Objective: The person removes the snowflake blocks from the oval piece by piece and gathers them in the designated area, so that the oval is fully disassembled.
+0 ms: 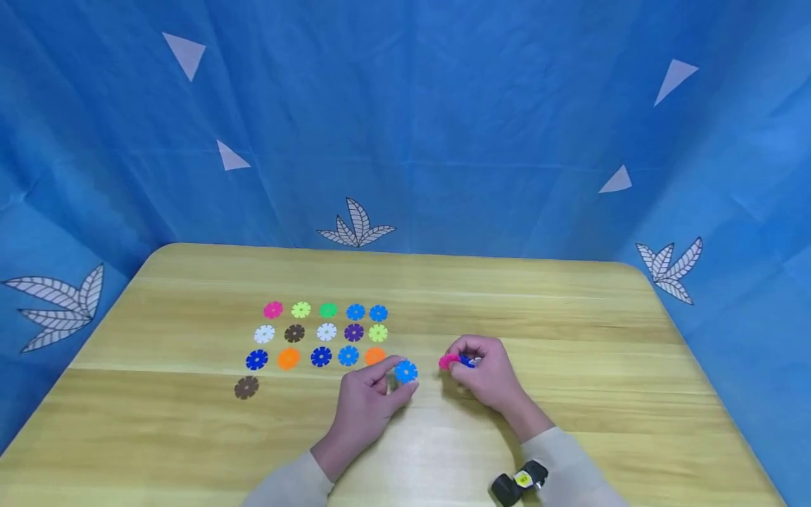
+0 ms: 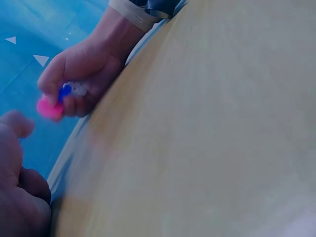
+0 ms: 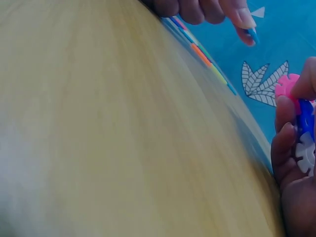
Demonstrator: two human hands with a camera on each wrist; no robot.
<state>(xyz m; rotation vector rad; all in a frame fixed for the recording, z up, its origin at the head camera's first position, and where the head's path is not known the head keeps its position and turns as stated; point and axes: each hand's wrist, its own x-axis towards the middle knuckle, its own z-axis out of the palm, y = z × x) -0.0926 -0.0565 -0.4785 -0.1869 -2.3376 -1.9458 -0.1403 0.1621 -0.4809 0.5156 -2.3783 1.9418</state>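
Between thumb and forefinger, my left hand [image 1: 370, 401] pinches a light blue notched disc [image 1: 406, 372], just right of the rows of discs. To its right, my right hand [image 1: 484, 373] holds several notched discs in curled fingers. A pink disc [image 1: 448, 361] sticks out at its fingertips, with a dark blue disc [image 3: 306, 118] and a white disc [image 3: 306, 153] behind it in the palm; the fingers hide part of them. Nearest my left hand on the table lies an orange disc [image 1: 375, 355], at the right end of the third row.
Rows of flat notched discs in mixed colours lie on the wooden table [image 1: 602, 366], left of centre. A brown disc [image 1: 246, 387] sits alone in the nearest row. A black device [image 1: 519, 482] is on the right wrist. Blue cloth [image 1: 405, 127] hangs behind the table.
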